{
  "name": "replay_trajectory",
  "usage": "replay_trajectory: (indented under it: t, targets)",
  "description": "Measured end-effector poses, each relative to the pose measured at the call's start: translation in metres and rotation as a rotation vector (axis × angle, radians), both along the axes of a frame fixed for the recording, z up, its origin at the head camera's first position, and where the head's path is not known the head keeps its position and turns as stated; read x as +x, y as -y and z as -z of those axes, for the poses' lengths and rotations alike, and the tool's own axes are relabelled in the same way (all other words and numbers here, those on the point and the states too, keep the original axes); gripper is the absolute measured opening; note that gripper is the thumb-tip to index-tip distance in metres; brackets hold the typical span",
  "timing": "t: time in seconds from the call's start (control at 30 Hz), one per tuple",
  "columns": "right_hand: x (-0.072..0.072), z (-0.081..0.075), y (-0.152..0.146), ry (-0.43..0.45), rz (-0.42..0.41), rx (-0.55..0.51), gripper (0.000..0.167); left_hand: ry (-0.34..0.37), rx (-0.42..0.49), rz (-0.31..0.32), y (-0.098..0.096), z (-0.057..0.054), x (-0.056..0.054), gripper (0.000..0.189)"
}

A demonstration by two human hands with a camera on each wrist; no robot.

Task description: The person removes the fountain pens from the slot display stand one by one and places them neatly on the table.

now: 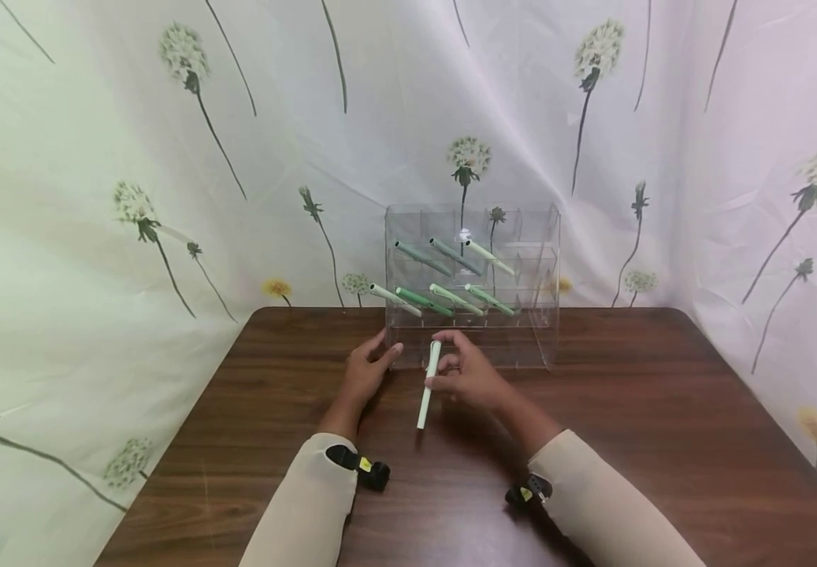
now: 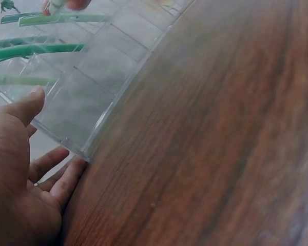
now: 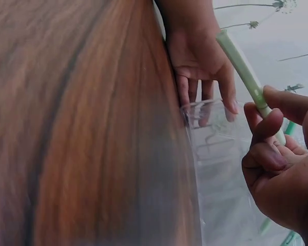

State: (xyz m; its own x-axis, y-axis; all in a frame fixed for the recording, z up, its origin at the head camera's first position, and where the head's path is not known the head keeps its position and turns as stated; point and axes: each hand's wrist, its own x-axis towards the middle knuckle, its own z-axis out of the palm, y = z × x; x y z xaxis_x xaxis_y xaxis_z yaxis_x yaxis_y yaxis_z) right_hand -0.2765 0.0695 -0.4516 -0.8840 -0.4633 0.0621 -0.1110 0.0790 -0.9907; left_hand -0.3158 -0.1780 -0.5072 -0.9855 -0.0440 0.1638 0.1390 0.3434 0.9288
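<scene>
In the head view my right hand (image 1: pixel 470 373) pinches a pale green pen (image 1: pixel 427 398) between thumb and fingers, in front of the clear plastic rack (image 1: pixel 546 346). The pen is tilted, its clip end up and its other end towards me. In the right wrist view the same pen (image 3: pixel 241 64) slants across the fingers of that hand (image 3: pixel 282 169). My left hand (image 1: pixel 365 376) rests at the rack's lower left corner. Its nearly straight fingers (image 2: pixel 69 179) touch the side, and the thumb lies by the front edge.
Two rows of pens slant out of the rack: darker grey-green ones (image 1: pixel 422 258) and a cream one (image 1: pixel 491 257) above, green ones (image 1: pixel 424 302) below. The rack stands at the back of the brown wooden table (image 1: pixel 621 433), before a dandelion-print curtain (image 1: pixel 380 157).
</scene>
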Motion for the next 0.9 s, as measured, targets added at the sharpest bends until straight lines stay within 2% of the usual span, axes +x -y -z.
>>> replay_trajectory:
  t: [0.5, 0.7, 0.9]
  targets:
    - [0.008, 0.021, 0.025, 0.013, -0.032, 0.056, 0.07, -0.005, 0.014, -0.003, -0.003, -0.002, 0.001, 0.062]
    - [0.006, 0.031, 0.03, 0.015, -0.028, 0.057, 0.063, 0.0, 0.009, 0.006, -0.004, -0.002, 0.001, 0.062]
    - [0.005, 0.039, 0.032, -0.004, -0.027, 0.087, 0.065, -0.006, 0.009, 0.009, -0.004, 0.0, 0.0, 0.063]
